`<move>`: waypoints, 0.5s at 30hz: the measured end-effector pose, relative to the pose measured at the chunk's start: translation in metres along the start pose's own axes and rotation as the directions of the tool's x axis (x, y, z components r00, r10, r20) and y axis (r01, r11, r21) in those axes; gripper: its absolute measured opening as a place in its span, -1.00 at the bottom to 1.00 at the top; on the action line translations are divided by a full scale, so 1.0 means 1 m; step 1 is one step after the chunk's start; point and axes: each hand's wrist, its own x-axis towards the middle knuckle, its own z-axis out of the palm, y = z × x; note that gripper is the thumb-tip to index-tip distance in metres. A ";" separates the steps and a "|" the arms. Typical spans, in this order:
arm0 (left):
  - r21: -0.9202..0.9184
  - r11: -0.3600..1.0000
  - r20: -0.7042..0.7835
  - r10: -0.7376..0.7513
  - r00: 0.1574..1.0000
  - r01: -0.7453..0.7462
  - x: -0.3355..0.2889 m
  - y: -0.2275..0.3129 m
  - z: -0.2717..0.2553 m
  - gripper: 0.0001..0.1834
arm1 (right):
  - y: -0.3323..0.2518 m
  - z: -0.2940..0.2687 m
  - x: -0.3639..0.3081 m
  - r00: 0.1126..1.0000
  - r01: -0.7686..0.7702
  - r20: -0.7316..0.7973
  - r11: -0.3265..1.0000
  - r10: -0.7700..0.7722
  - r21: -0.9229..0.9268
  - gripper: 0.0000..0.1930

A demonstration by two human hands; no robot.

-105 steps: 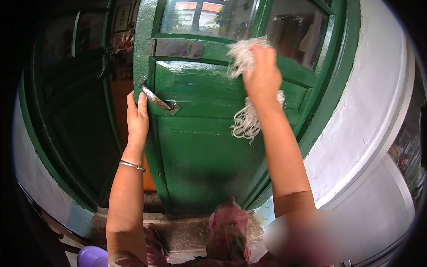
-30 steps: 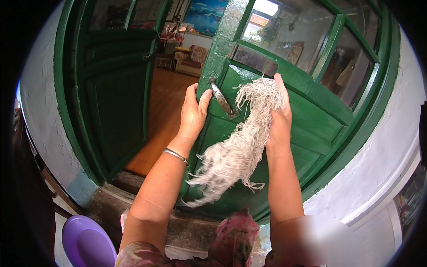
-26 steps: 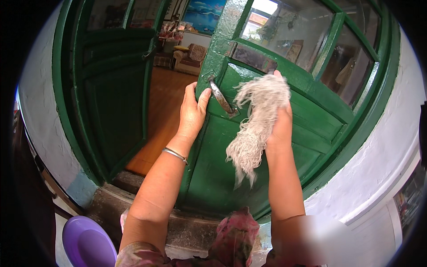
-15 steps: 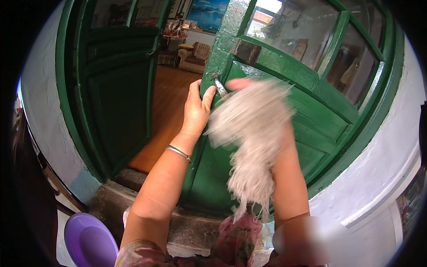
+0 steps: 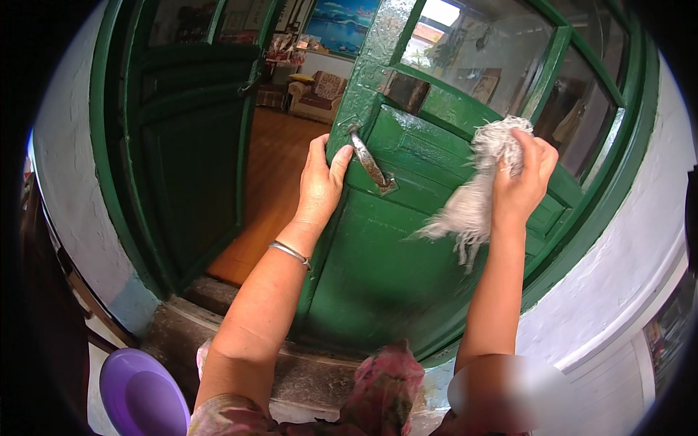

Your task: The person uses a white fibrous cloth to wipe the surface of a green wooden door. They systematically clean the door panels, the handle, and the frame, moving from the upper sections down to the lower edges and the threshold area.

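Observation:
A green wooden door with glass panes in its upper part stands ajar in front of me. My left hand grips its free edge, thumb on the front face and fingers round the side, just left of the worn metal door handle. Higher and further right, my right hand is closed on a shaggy whitish cleaning rag. The rag lies against the door below the glass, and its stringy tail hangs down to the left. A silver bangle circles my left wrist.
The other green door leaf is swung inward on the left. Between the leaves show a wooden floor and an armchair. A stone step runs below the door. A purple basin sits at the lower left.
My right hand has swept the rag rightward across the door, away from the handle, which now shows fully. My left hand keeps its hold on the door edge.

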 end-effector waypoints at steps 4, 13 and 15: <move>0.015 1.000 -0.003 0.010 1.000 -0.010 0.001 -0.002 0.000 -0.47 | -0.002 0.026 -0.003 0.995 -0.024 0.095 0.991 0.037 -0.130 -0.42; 0.017 1.000 0.015 -0.009 1.000 0.009 0.002 -0.004 0.002 -0.48 | -0.063 0.080 0.028 0.942 0.318 0.077 0.943 -0.325 0.097 -0.48; 0.028 1.000 0.011 -0.014 1.000 0.014 0.000 -0.001 0.001 -0.49 | -0.083 0.082 0.028 0.956 0.247 0.103 0.946 -0.273 0.211 -0.46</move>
